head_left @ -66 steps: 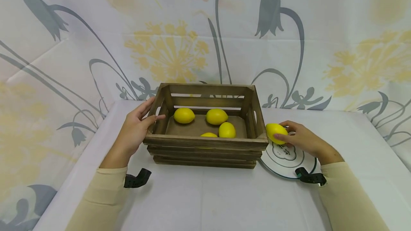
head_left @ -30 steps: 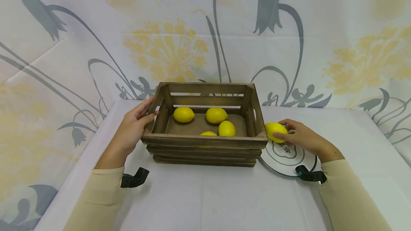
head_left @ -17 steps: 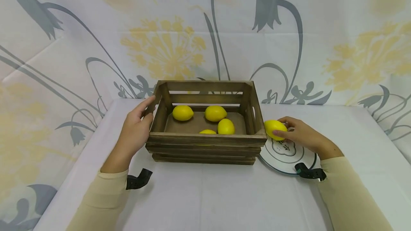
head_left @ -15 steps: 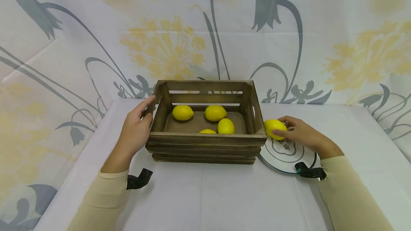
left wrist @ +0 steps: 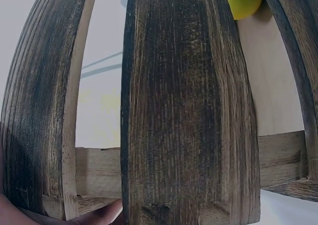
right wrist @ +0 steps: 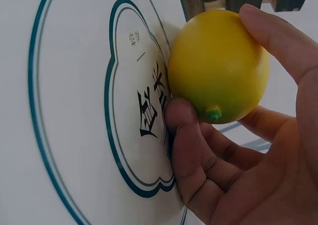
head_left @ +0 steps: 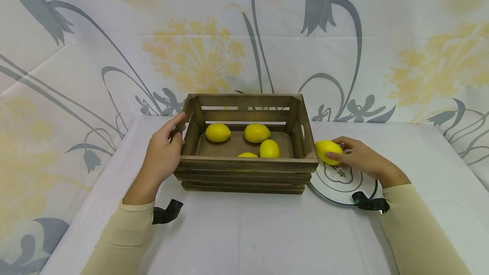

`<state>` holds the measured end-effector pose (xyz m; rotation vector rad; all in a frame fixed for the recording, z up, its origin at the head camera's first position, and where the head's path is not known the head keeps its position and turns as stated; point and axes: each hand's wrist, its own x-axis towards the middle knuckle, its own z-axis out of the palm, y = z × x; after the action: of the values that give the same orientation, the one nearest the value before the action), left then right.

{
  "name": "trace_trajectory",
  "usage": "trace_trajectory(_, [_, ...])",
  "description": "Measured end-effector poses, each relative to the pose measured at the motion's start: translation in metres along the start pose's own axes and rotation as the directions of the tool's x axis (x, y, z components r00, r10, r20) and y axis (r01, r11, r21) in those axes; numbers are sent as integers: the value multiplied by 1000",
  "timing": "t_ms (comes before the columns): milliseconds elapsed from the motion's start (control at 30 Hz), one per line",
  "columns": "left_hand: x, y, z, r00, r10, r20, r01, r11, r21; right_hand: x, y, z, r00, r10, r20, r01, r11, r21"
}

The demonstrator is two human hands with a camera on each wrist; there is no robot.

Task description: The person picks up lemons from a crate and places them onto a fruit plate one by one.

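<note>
White tablecloth (head_left: 267, 232); plate (head_left: 324, 189) bears Chinese characters (right wrist: 148, 114); right hand (head_left: 359, 156) pinches lemon (head_left: 326, 149); left hand (head_left: 164, 150), uncurled, touches crate (head_left: 246, 165).

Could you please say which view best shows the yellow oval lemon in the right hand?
The right wrist view: the yellow oval lemon appears large, its green tip visible. The head view shows it smaller, partly covered; the left wrist view omits it.

Yellow oval lemons (head_left: 218, 132) (head_left: 257, 133) (head_left: 269, 149) (head_left: 247, 155) (head_left: 327, 152), n = 5: four inside one rectangular crate of brown wooden slats (head_left: 246, 165), one outside it. Round white plate with teal rings and black characters (head_left: 338, 192): n = 1. One bare left hand (head_left: 164, 152), one bare right hand (head_left: 359, 157); two beige fabric sleeves (head_left: 122, 237) (head_left: 418, 224), two curved black wrist pieces (head_left: 168, 212) (head_left: 370, 203).
</note>
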<state>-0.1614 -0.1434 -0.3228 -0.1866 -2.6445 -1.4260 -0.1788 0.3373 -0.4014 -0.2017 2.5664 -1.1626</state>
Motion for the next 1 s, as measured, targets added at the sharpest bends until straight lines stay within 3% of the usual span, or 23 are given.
trace_trajectory(233, [0,2,-2,1000,6,-7,-6,1000,-19,0,-1,-7,996,39,-76,-45,996,-71])
trace_trajectory(433, [1,4,-4,1000,6,-4,-6,1000,-20,-2,-11,-11,968,12,-249,-42,992,-117])
trace_trajectory(567, [1,5,-5,1000,4,-3,-4,1000,-25,-4,-18,-9,922,-37,-384,10,997,-72])
trace_trajectory(767, [0,1,-4,1000,12,-1,-12,1000,-25,-7,-31,-3,832,-149,-535,205,978,47])
trace_trajectory(867, [0,0,-2,1000,11,4,-11,1000,-25,-12,-46,0,781,-200,-592,321,941,106])
trace_trajectory(1000, [0,-1,0,1000,18,4,-18,1000,-19,-22,-73,6,720,-272,-638,492,849,193])
